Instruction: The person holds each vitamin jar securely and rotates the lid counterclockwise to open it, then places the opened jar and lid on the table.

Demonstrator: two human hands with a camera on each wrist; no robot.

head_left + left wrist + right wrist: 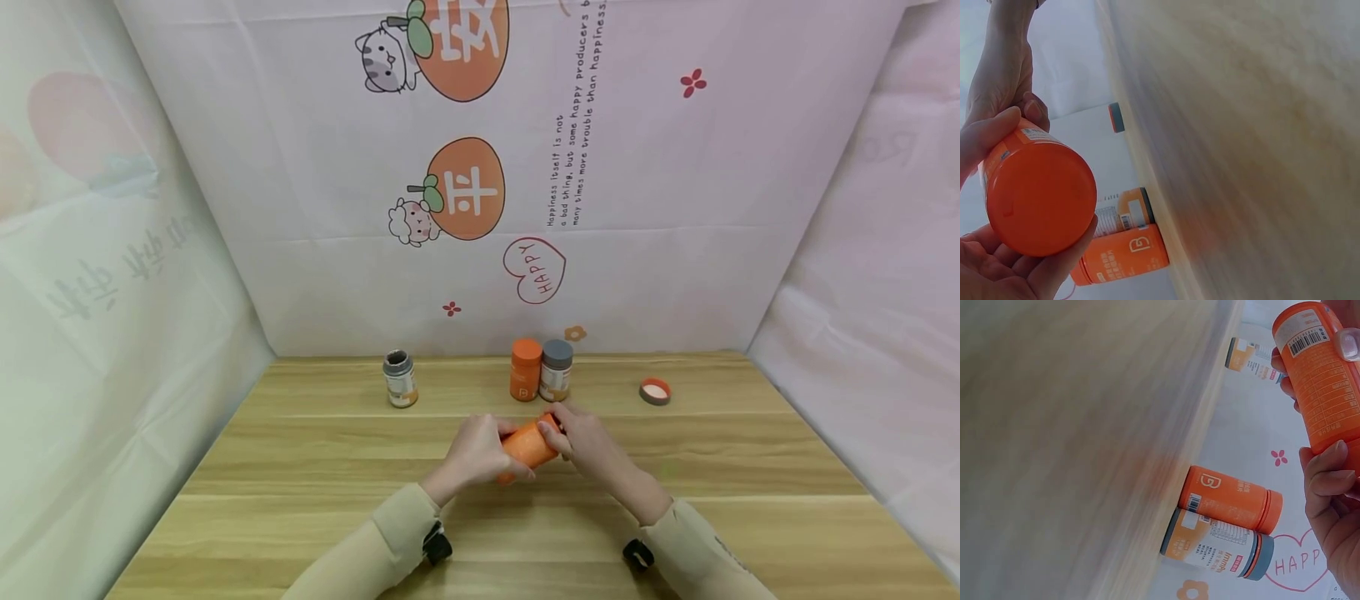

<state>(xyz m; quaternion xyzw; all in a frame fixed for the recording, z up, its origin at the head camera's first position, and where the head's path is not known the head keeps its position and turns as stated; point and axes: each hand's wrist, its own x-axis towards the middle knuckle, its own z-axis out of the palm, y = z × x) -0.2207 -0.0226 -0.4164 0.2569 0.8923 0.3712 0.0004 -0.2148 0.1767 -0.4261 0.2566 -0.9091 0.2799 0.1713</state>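
My left hand [482, 450] grips a tilted orange bottle [529, 446] around its body, above the table. Its round orange base fills much of the left wrist view, with the left thumb and fingers on either side. My right hand [592, 442] has its fingers curled at the bottle's top end, and they hide most of it. In the right wrist view the bottle [1322, 381] shows a white label with a barcode, and the right fingers [1329, 478] close around its neck end. Whether a cap sits under them is hard to tell.
Behind the hands stand a capped orange bottle [526, 371] and a grey-capped bottle [557, 372], side by side. A grey bottle with its mouth uncovered [401, 380] stands to the left. An upturned grey and orange lid [655, 392] lies to the right on the wooden table [315, 467].
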